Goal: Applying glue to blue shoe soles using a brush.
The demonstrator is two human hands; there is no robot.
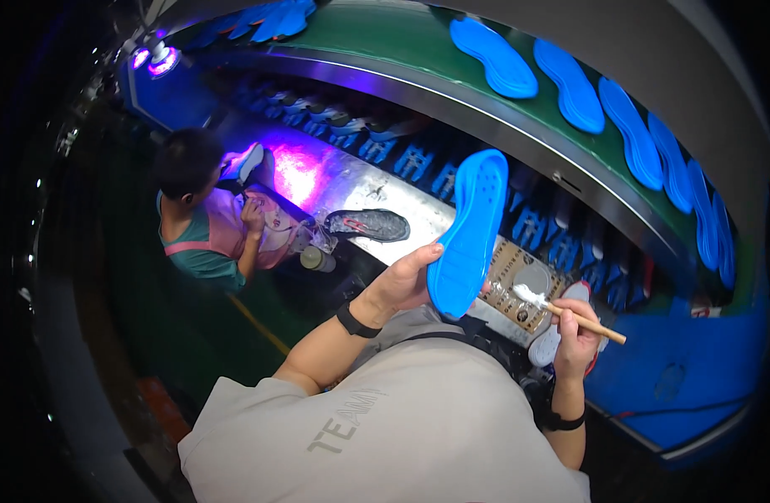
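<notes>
My left hand (406, 281) holds a bright blue shoe sole (469, 230) upright by its lower end, inner face toward me. My right hand (576, 335) grips a wooden-handled brush (569, 313) whose white bristle tip points left, close to the sole's lower edge but apart from it. Under both hands lies a round tin (532, 279) on a patterned card on the metal bench (418, 210). Both wrists wear dark bands.
A green conveyor belt (402, 38) above carries several blue soles (569, 84). A dark sole (368, 225) lies on the bench. Racks of shoes stand behind the bench. Another person (213, 218) sits at the left under a purple lamp (160, 59), handling a shoe.
</notes>
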